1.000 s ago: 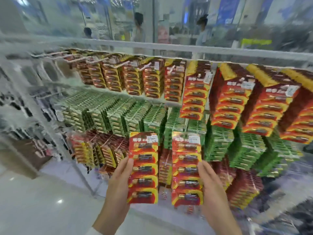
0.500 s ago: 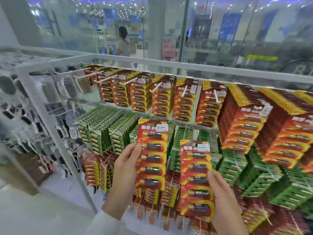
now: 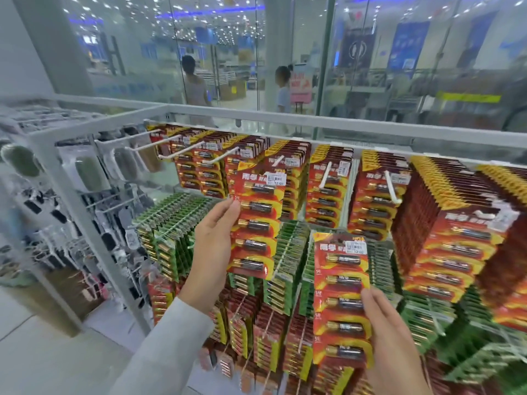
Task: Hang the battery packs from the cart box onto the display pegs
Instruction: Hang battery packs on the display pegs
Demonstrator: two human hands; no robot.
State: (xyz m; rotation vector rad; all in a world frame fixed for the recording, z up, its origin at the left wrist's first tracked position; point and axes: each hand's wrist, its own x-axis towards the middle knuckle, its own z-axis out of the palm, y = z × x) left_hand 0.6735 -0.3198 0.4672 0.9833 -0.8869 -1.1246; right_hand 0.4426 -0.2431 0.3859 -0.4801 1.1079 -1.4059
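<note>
1. Your left hand (image 3: 214, 238) pinches the left pack (image 3: 256, 220) by its edge, arm stretched forward, holding it upright before the top row.
2. Your right hand (image 3: 396, 337) grips the right pack (image 3: 342, 300) lower, before green packs (image 3: 176, 223).
3. Both are glossy red-and-yellow cards holding five blistered cells.
4. Thin white pegs (image 3: 221, 155) jut out.
</note>
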